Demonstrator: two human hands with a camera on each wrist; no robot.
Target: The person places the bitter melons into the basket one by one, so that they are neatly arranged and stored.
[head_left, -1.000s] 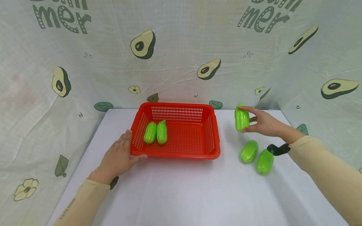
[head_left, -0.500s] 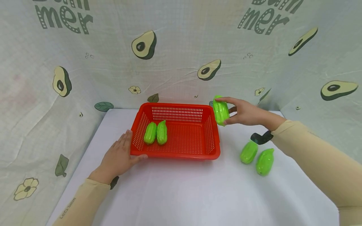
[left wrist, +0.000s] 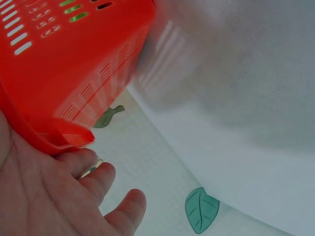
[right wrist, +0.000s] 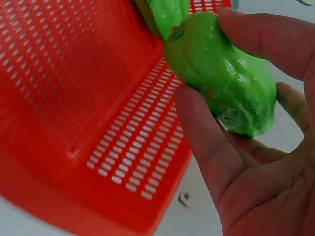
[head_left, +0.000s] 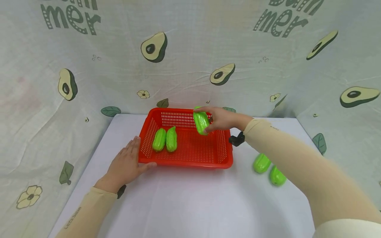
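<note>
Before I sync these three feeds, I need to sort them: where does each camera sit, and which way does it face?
Head: on the person's head, facing forward and down at the red basket; both sleeved arms, left hand and right hand show.
Left wrist: looks past the left hand's palm at the basket corner.
Right wrist: looks along the right hand gripping a green gourd over the basket floor.
Shared: head and right wrist both show that gourd; all show the basket.

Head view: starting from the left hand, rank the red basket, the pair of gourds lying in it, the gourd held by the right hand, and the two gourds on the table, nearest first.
1. Red basket: the left hand touches its near-left corner.
2. Pair of gourds in the basket: left part of the basket floor.
3. Held gourd: in the right hand, above the basket's back right.
4. Two gourds on the table: right of the basket.
</note>
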